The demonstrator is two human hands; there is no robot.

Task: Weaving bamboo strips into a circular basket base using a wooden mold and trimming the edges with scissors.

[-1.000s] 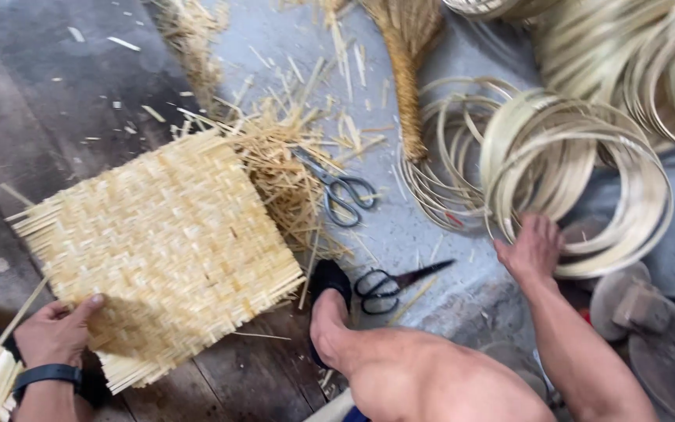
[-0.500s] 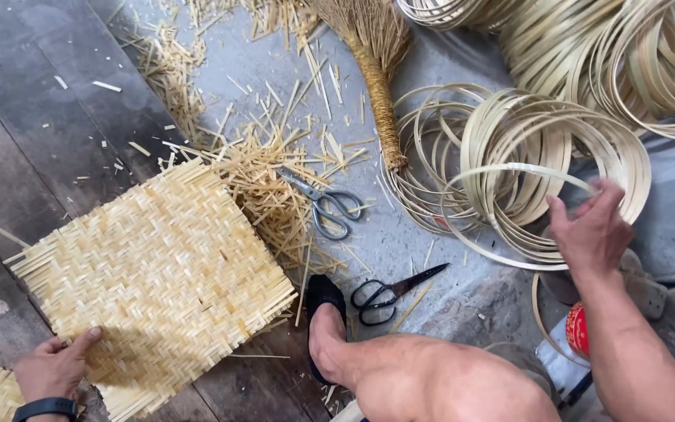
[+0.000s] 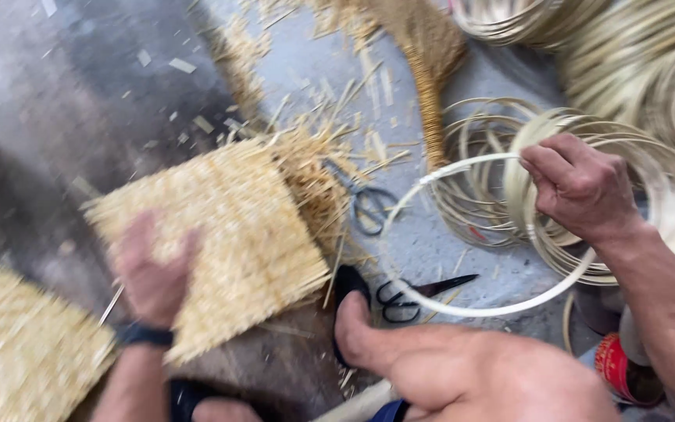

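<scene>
Woven mat (image 3: 228,234) of pale straw-coloured strips, square, largest thing in hand, lying flat on the floor left of centre, blurred by motion; loose strip ends bristling along its right and upper edges. Left hand (image 3: 150,273) laid flat on the mat's near left part, fingers spread, palm down, pressing rather than gripping; dark band at the wrist. Thin pale hoop (image 3: 462,309) of split cane, one single ring, lifted clear of the pile at right centre, its lower arc hanging over the floor just above the bent knee. Right hand (image 3: 580,187) closed round the hoop's upper right arc, fingers curled tight over the strip.

Behind the hoop, a stack of cane rings (image 3: 666,211), touching the hand's far side; more coils (image 3: 634,55) crowded into the top right corner. Second woven piece (image 3: 17,352) at the bottom left edge, just beside the mat. Little free space to the right; open floor only to the upper left.

Two pairs of scissors between mat and rings: blue-handled pair (image 3: 373,207) near the mat's frayed edge, black-handled pair (image 3: 412,293) inside the hoop's lower arc. Straw broom (image 3: 431,70) upright in view at top centre.

Dark grey floor (image 3: 80,101), worn, strewn with straw clippings.
</scene>
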